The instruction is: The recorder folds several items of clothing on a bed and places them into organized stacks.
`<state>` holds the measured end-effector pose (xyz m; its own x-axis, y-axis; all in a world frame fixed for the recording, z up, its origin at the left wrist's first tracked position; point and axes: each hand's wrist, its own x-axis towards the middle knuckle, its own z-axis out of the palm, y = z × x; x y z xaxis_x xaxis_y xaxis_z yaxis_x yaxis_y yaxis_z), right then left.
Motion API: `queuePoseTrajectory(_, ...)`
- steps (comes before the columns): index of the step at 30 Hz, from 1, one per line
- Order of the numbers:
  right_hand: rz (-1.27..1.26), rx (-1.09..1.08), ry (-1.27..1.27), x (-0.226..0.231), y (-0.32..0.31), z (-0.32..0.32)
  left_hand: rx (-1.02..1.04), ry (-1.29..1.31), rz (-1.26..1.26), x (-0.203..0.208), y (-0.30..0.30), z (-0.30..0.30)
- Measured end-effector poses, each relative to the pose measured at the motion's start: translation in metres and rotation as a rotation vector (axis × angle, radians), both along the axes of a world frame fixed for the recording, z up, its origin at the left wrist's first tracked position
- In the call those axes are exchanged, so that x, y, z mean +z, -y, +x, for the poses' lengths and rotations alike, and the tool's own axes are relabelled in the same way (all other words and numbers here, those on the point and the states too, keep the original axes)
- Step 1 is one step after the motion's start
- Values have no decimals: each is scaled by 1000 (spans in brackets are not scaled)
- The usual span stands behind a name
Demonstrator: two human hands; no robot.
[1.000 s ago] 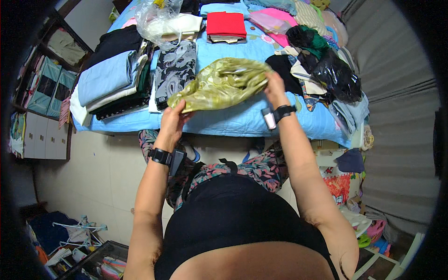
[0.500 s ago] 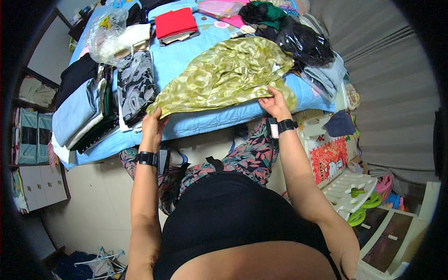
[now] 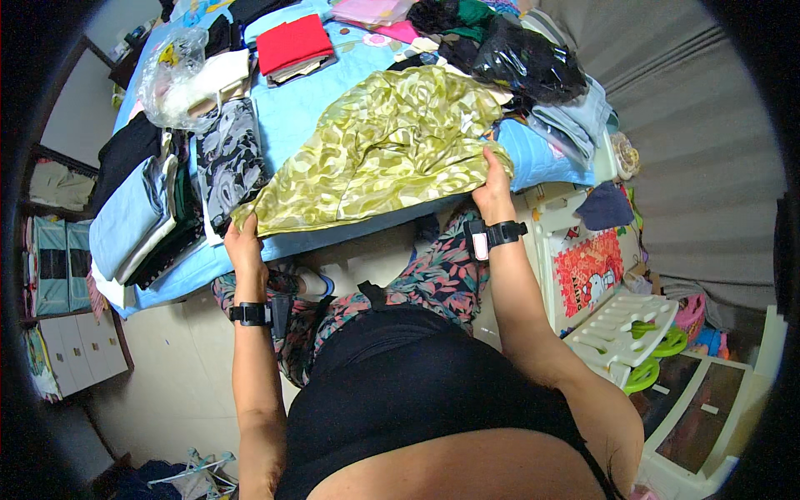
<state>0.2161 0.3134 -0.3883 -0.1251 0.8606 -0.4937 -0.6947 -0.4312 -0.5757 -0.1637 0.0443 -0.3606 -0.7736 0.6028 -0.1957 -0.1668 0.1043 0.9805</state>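
A green and cream patterned piece of fabric (image 3: 375,150), perhaps a garment, lies spread and rumpled on the near edge of the bed. Its left corner is pinched in my left hand (image 3: 245,246), just off the bed's edge. My right hand (image 3: 495,187) grips the near edge at its right end, thumb on top and the other fingers mostly hidden. Between my hands the near hem runs fairly taut, slanting down to the left. Beside my left hand lies a folded black and grey floral cloth (image 3: 229,154).
Folded clothes (image 3: 133,208) are stacked on the bed's left, near a clear plastic bag (image 3: 171,75). Farther back is a red folded cloth (image 3: 292,43). A black plastic bag (image 3: 529,67) and folded jeans (image 3: 575,117) lie at right. White plastic furniture (image 3: 621,333) stands on my right.
My left hand has moved down and left with the fabric's corner, and my right hand slightly right. The near edge is now stretched wider and tauter. The whole view has shifted a little.
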Motion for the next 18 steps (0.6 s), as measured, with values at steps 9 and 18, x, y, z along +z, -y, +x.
queuePoseTrajectory(9, 265, -193, 184, 73, 5, 28, -18, 605, 521, 29, -66, -44)
queuePoseTrajectory(18, 629, 648, 266, 91, 53, -90, -633, -438, 146, 58, -124, 109)
